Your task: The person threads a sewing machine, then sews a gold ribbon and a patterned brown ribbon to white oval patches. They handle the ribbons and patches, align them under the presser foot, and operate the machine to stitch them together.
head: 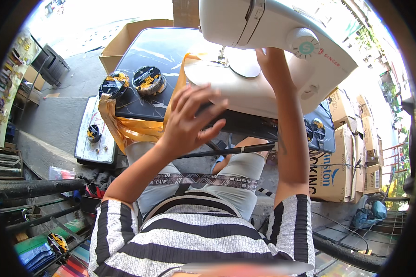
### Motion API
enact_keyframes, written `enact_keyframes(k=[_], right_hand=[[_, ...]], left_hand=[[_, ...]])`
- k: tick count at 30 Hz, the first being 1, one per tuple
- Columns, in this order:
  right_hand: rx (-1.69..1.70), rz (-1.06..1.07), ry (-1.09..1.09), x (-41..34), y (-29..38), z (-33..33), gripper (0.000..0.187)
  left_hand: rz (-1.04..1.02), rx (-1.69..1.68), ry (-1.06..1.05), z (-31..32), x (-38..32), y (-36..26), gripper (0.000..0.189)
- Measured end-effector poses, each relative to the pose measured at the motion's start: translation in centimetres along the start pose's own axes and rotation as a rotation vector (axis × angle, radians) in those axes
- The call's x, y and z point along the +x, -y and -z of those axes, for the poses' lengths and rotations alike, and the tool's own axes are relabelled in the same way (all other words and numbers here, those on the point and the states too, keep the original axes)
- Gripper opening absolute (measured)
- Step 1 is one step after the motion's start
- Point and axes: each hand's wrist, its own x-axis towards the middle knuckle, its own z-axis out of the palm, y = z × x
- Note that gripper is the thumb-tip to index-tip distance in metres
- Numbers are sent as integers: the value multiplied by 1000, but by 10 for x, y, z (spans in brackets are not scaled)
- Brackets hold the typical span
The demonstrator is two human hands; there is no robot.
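A white Singer sewing machine (277, 26) stands on a black marble-patterned table (159, 39). My left hand (194, 119) hovers in front of the machine's bed, slightly blurred, its fingers apart and nothing in them. My right hand (273, 64) reaches in under the machine's arm, near the pale round plate (245, 65) on the bed. Its fingertips are partly hidden, so any grip cannot be made out. A yellow ribbon (176, 95) runs from beside the presser foot (223, 57) down over the table's front edge. Across my lap lies a patterned ribbon (199, 178) bearing print.
Two stacks of round printed discs, a left one (113, 84) and a right one (148, 81), sit on the table's left. Yellow ribbon loops (135, 128) hang below. A white-topped box (90, 119) stands left; cardboard cartons (336, 166) rise at right. A black bar (228, 151) crosses under the table.
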Motion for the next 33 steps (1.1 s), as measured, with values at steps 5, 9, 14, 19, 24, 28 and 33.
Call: enact_keyframes(k=[5,9,14,19,24,28,33], right_hand=[[105,206,-150,-105,54,47,27],[221,348,443,-207,79,44,24],[129,-183,963,-314,63,-11,32],[240,-243,1014,-357,39,-37,34],[402,-407,984,-359,33,-47,26],[470,-524,1031,-357,28,-46,24],[438,-484,951,-353,28,-43,16]], left_hand=[[156,-262,661,0,-113,-14,40],[361,-327,842,-8,-189,-14,52],[545,-211,1121,-22,-221,-5,53],[558,-373,1052,-24,-212,6,32],[754,-531,920,-18,-205,2,22],[773,-516,913,-18,-206,1,20],[523,-493,742,-22,-208,3,19]])
